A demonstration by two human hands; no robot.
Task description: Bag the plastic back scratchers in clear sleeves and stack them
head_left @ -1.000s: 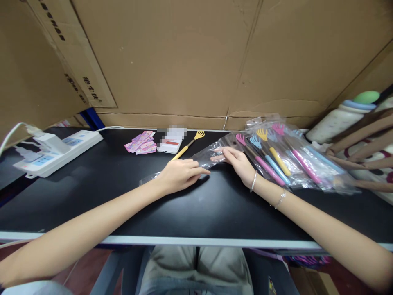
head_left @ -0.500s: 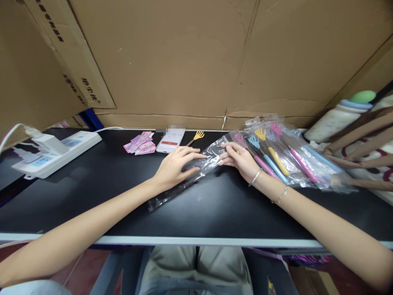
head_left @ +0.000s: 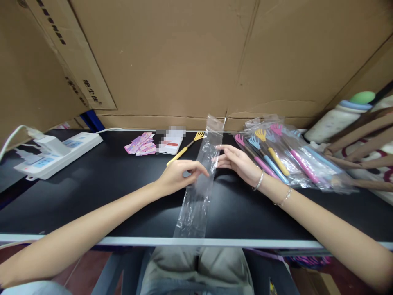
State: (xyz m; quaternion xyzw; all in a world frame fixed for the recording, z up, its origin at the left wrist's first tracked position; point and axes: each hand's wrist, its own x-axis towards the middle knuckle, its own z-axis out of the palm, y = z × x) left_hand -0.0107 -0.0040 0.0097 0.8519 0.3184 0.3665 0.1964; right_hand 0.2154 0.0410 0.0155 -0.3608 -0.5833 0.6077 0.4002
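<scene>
A long clear plastic bag (head_left: 199, 184) hangs upright over the black table (head_left: 101, 192), its top near the cardboard wall and its lower end past the table's front edge. My left hand (head_left: 178, 176) pinches the bag at its middle. My right hand (head_left: 238, 162) is beside the bag's upper part, fingers spread and touching its edge. A loose yellow back scratcher (head_left: 186, 148) lies just behind my left hand. A pile of bagged back scratchers (head_left: 276, 157) in pink, blue and yellow lies right of my right hand.
A white power strip (head_left: 55, 151) with plugs sits at the left. Pink cards (head_left: 141, 144) and a phone (head_left: 171, 144) lie at the back. Cardboard (head_left: 184, 61) walls the back. A bottle (head_left: 340, 116) and a patterned bag (head_left: 368, 147) stand at the right.
The clear bag was lying flat and slanted on the table; my left hand has lifted and turned it upright. My right hand has let go of its end and opened.
</scene>
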